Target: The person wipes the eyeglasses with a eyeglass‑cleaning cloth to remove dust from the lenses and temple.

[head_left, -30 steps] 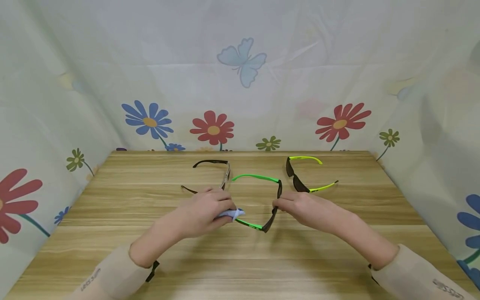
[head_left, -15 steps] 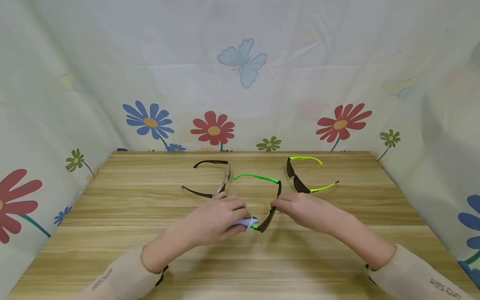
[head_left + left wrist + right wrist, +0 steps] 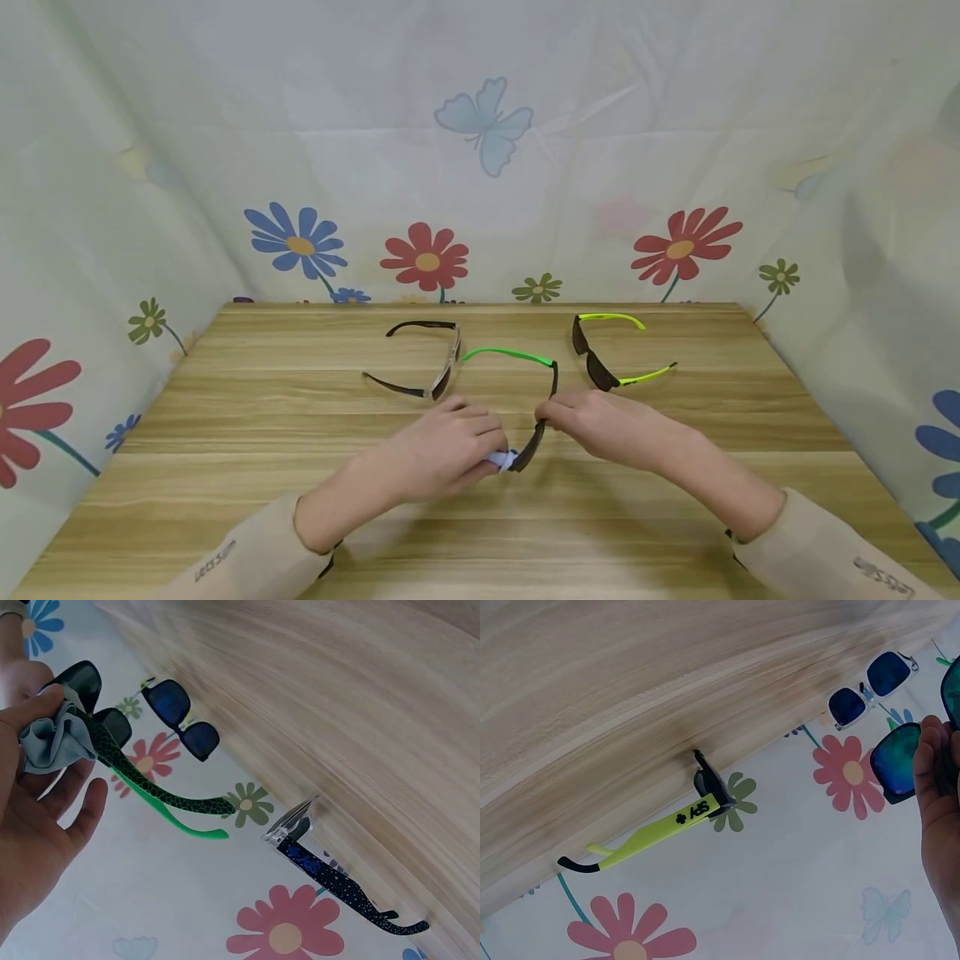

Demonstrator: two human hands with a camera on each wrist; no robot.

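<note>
A pair of sunglasses with bright green temples [image 3: 510, 356] and a black front is held up over the table between both hands. My right hand [image 3: 615, 425] pinches the middle of its front, near the bridge; in the right wrist view its blue-green lens [image 3: 897, 761] shows beside the fingers. A light blue cloth [image 3: 56, 742] is bunched in my left hand [image 3: 450, 446], which grips it around the near temple close to the hinge. In the left wrist view the patterned outer side of that temple [image 3: 150, 786] runs out past the cloth. The near hinge is covered by the cloth.
Sunglasses with black temples and a clear front [image 3: 452, 354] lie open on the wooden table [image 3: 300, 433], beyond my left hand. Yellow-templed sunglasses [image 3: 602, 371] lie open beyond my right hand. A flower-printed curtain [image 3: 337, 150] walls the back and both sides.
My left hand has slid the cloth along the near temple, rightward and toward me, up to the front of the frame. The right hand keeps its pinch, shifting slightly left.
</note>
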